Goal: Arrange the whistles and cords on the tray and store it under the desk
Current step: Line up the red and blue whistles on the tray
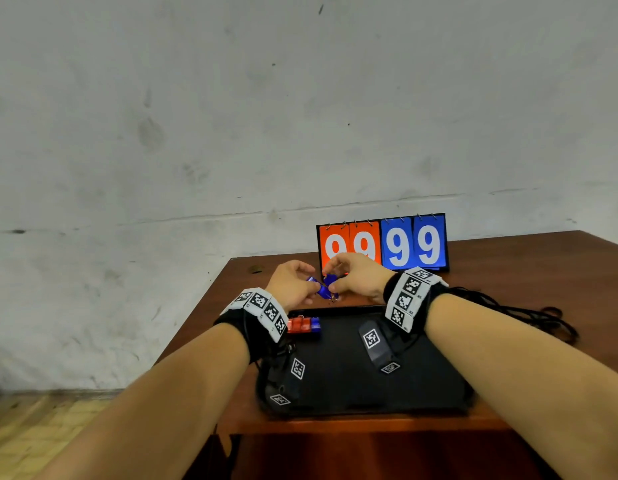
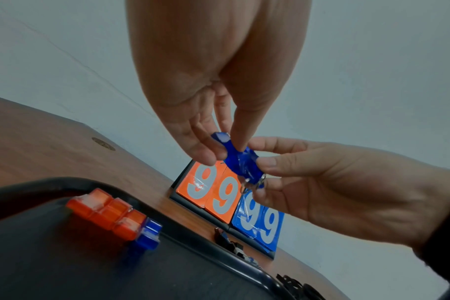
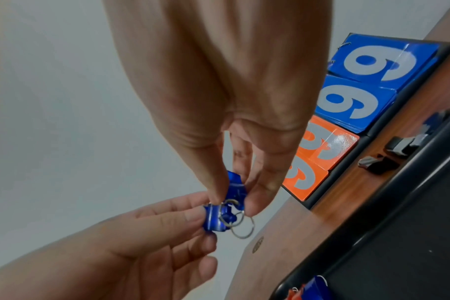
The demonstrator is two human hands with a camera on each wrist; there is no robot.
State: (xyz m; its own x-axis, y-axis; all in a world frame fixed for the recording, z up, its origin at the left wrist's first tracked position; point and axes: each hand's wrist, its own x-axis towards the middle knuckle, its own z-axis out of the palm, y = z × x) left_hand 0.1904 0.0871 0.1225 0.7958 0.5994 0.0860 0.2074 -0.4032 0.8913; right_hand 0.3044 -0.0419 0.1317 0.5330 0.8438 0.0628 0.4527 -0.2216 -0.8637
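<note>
Both hands are raised over the desk just behind the black tray [image 1: 335, 368]. My left hand [image 2: 224, 152] pinches one blue whistle [image 2: 222, 140] between thumb and fingers. My right hand [image 3: 235, 200] pinches a second blue whistle [image 3: 234, 189] pressed against the first. Metal key rings [image 3: 240, 225] hang beneath the two whistles. A row of red whistles [image 1: 297, 323] with one blue whistle [image 1: 315, 323] lies at the tray's far left corner. Black cords [image 1: 529, 315] sprawl on the desk to the right of my right wrist.
A flip scoreboard [image 1: 382, 244] showing 99 in orange and 99 in blue stands at the back of the wooden desk [image 1: 508, 258]. Small black clips [image 3: 398, 144] lie between it and the tray. The desk's left edge and the floor are on the left.
</note>
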